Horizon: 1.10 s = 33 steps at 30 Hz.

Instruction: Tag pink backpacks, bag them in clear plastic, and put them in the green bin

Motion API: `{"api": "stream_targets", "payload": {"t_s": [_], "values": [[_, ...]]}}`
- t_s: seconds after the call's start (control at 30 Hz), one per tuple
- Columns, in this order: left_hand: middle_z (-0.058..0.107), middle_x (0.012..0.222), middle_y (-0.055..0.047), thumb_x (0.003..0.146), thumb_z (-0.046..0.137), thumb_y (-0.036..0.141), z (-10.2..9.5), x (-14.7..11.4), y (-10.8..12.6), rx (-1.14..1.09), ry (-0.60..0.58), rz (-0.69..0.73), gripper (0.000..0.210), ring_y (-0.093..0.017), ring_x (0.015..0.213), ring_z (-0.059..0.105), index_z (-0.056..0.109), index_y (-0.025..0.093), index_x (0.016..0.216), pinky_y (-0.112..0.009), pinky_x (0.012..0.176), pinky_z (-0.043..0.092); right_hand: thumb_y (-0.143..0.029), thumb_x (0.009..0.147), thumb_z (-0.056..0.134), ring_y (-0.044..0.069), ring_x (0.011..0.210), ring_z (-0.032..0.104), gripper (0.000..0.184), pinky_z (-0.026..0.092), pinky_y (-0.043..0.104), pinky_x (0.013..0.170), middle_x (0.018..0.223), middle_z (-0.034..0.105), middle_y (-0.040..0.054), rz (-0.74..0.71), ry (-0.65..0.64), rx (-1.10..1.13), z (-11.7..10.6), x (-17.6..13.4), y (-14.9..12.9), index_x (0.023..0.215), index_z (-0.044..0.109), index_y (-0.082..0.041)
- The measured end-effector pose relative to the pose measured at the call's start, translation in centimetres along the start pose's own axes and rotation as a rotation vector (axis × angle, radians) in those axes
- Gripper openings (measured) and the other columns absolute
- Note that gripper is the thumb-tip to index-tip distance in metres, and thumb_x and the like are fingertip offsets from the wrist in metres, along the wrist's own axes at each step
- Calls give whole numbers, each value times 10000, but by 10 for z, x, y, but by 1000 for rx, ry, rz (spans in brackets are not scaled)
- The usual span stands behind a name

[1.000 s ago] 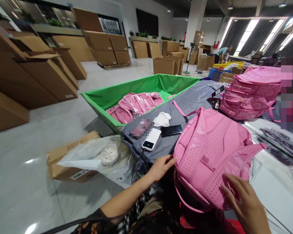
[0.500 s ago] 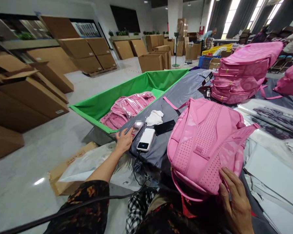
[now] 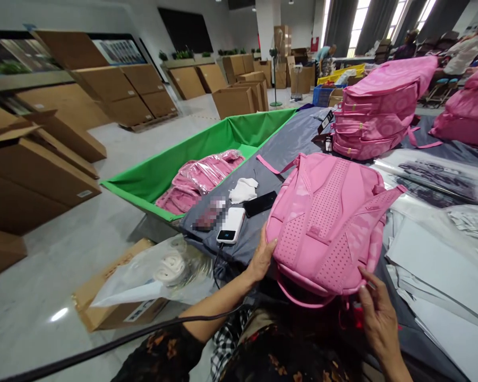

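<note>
A pink backpack [image 3: 334, 212] lies on the grey-covered table with its perforated back panel and shoulder straps facing up. My left hand [image 3: 262, 257] holds its left side near the bottom, the thumb on top and the other fingers partly hidden by the bag. At the lower right corner my right hand [image 3: 377, 312] grips the edge between thumb and fingers. Left of the backpack are a black phone [image 3: 260, 204], a white power bank [image 3: 231, 225] with a cable, a crumpled white cloth [image 3: 243, 190] and a blurred-out flat item [image 3: 209, 214].
A green fabric bin [image 3: 143, 183] with plastic-wrapped pink bags borders the table's left. More pink backpacks [image 3: 382, 106] stand behind. White sheets [image 3: 430, 265] and plastic-wrapped packs lie on the right. A cardboard box [image 3: 99, 302] sits on the floor; a black cable [image 3: 143, 339] crosses my left arm.
My left hand has moved right, from the flat item by the power bank to the backpack's left side. My right hand stays at the lower right corner. The view has shifted slightly right.
</note>
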<state>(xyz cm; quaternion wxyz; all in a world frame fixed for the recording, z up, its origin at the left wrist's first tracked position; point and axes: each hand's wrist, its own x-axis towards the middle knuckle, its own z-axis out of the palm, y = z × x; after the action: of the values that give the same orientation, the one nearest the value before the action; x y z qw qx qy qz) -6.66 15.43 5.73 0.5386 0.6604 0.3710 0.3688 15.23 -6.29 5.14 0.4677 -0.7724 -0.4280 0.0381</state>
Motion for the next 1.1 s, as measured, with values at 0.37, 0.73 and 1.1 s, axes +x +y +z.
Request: {"api": "stream_targets", "payload": {"t_s": [0.37,0.73,1.1], "values": [[518,1510,-131,957,532,463,30,-10,43,636,-121,713,569,-310,1499,328,478,227,1472,-552,1245,208,-675,837,651,267,776,736,635,542,331,647,929,769,95,-244,-192,-361,-16,-40,-3,1247,586,-195],[772,979,-68,900,635,87,43,-47,30,599,-116,1221,514,-198,988,715,528,168,1397,-331,984,538,-385,962,572,163,648,645,357,415,248,622,780,732,5,139,-598,-122,-71,-31,-26,1276,623,-224],[694,1259,-201,1002,382,391,90,-86,-37,706,-424,665,504,-313,1116,699,603,103,1351,-411,933,594,-650,798,671,224,810,636,468,486,329,713,878,720,84,205,25,-289,-167,-16,92,908,718,-197]]}}
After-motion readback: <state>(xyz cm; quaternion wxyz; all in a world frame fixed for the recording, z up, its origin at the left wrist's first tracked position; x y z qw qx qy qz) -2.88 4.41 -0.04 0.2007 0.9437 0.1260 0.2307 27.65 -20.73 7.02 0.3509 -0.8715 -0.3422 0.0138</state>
